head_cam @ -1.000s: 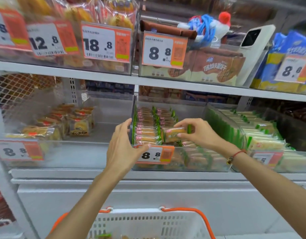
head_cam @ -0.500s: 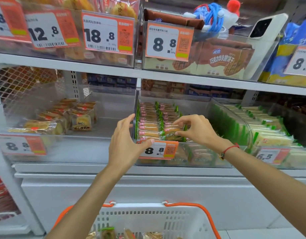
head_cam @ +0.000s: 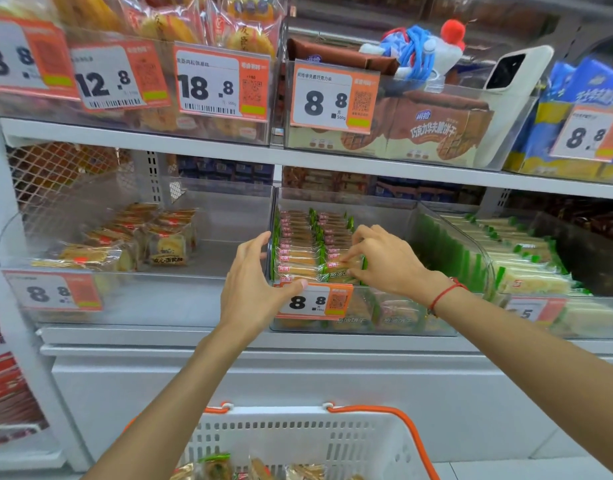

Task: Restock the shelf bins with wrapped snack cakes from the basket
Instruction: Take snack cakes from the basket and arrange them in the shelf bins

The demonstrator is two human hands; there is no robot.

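Note:
A clear shelf bin [head_cam: 384, 327] with an 8.8 price tag holds two rows of green-edged wrapped snack cakes [head_cam: 298, 244]. My right hand [head_cam: 384, 258] pinches one wrapped cake [head_cam: 339, 268] at the front of the right row, setting it among the others. My left hand [head_cam: 253, 285] grips the bin's front left corner, thumb on the price tag and fingers over the rim. Below, a white basket [head_cam: 298, 441] with orange handles holds several more wrapped cakes [head_cam: 215, 467].
A clear bin [head_cam: 101, 306] to the left holds yellow cake packs at its back. A bin [head_cam: 488, 258] of green-and-white packs stands to the right. The shelf above [head_cam: 332, 157] carries bins with price tags, brown biscuit boxes, a toy and a white phone [head_cam: 512, 71].
My right hand has lowered the cake from above the bin down into the front of the right row. The view has tilted down, showing more of the basket and its cakes.

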